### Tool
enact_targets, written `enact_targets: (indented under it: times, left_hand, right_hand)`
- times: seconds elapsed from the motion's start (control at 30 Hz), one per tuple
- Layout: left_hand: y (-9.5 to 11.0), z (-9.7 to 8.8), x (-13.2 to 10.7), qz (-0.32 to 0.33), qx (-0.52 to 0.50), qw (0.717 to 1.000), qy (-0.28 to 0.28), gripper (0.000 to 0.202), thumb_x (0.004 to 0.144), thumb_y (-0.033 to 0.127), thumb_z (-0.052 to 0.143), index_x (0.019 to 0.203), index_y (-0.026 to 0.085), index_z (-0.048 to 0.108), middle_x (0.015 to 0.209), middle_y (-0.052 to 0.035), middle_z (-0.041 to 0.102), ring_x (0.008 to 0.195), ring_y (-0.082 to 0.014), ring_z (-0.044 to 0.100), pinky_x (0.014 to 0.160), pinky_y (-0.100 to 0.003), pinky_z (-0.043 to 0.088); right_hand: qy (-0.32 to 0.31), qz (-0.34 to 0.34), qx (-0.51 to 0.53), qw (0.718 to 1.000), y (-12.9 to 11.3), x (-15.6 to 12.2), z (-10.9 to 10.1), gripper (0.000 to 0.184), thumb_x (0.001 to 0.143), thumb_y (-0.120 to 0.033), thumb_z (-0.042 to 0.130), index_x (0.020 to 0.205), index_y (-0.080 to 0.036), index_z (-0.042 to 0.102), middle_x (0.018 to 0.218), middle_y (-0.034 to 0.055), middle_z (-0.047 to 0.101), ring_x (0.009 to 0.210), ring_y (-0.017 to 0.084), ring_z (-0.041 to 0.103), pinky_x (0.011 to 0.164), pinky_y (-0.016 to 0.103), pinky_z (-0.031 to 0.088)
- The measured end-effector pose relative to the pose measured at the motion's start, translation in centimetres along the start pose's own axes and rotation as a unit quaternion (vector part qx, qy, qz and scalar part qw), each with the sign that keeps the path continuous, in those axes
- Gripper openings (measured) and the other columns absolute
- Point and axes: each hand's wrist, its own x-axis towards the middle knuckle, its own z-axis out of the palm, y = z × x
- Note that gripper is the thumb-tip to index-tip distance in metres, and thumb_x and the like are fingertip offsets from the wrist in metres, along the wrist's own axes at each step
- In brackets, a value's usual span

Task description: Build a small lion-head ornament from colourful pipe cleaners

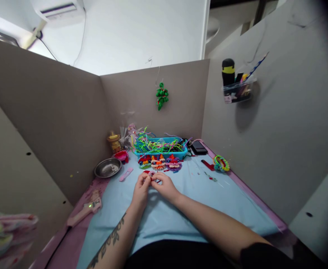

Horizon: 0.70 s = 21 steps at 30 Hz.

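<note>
Near the middle of the blue cloth (178,220), my left hand (142,184) and my right hand (164,184) meet with their fingertips pinched together. Between them is a small red and pink piece (150,173), mostly covered by the fingers, so its kind does not show. Just beyond the hands stand three colourful fuzzy figures in a row: a red, orange and green one (145,162), an orange and white one (158,163), and a purple and red one (173,163). Behind them is a blue basket (161,153) heaped with bright fuzzy strips (149,144).
At left are a metal bowl (108,168), a pink clip-like piece (126,174) and a pink glue gun (88,210) with a cord. To the right lie a phone (199,147), a red tool (208,164) and a yellow-green coil (221,163). Grey panels (152,119) enclose the table.
</note>
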Motion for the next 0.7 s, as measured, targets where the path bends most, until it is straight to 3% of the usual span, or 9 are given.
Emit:
enact_targets:
  times: [0.17,0.37,0.47,0.57,0.7]
  left_hand:
    - [0.0,0.3,-0.1,-0.017,-0.059,0.998,-0.015,0.023,0.074,0.038,0.061,0.069,0.016,0.056,0.071,0.0013,0.051,0.07,-0.0121,0.048,0.07,-0.024,0.04]
    - [0.0,0.0,-0.1,-0.062,-0.067,0.995,-0.044,0.021,0.074,0.036,0.062,0.074,0.015,0.063,0.072,-0.0006,0.057,0.07,-0.013,0.051,0.068,-0.024,0.04]
    - [0.2,-0.3,-0.1,-0.055,-0.005,0.997,-0.054,0.024,0.075,0.037,0.06,0.083,0.016,0.066,0.082,-0.0036,0.063,0.078,-0.0157,0.055,0.072,-0.026,0.041]
    - [0.7,-0.4,-0.4,-0.005,0.124,0.989,-0.081,0.022,0.075,0.036,0.059,0.078,0.016,0.068,0.079,-0.0046,0.066,0.076,-0.0173,0.057,0.07,-0.026,0.042]
    - [1.0,-0.3,-0.8,0.037,0.235,0.967,-0.089,0.019,0.076,0.032,0.057,0.076,0.017,0.069,0.074,-0.0041,0.068,0.069,-0.0171,0.058,0.063,-0.025,0.042]
  right_hand:
    - [0.037,0.012,0.002,0.999,-0.3,-0.3,0.3,0.01,0.074,-0.016,0.056,0.067,-0.017,0.063,0.07,0.0011,0.059,0.071,0.014,0.053,0.068,0.024,0.041]
    - [0.031,0.014,-0.009,0.999,-0.3,0.2,-0.5,0.014,0.073,-0.016,0.053,0.06,-0.016,0.059,0.066,-0.0004,0.055,0.066,0.012,0.05,0.062,0.022,0.039]
    - [-0.052,0.039,-0.029,0.997,0.4,0.6,-1.4,0.012,0.07,-0.015,0.054,0.058,-0.016,0.059,0.062,-0.0015,0.054,0.061,0.011,0.049,0.058,0.021,0.037]
    - [-0.134,0.044,-0.063,0.988,1.2,0.8,-2.3,0.011,0.065,-0.014,0.056,0.054,-0.015,0.059,0.058,-0.0025,0.052,0.056,0.01,0.048,0.055,0.02,0.035]
    - [-0.149,0.029,-0.118,0.981,1.6,0.8,-2.8,0.01,0.062,-0.01,0.054,0.054,-0.015,0.059,0.057,-0.0027,0.051,0.057,0.01,0.048,0.053,0.02,0.034]
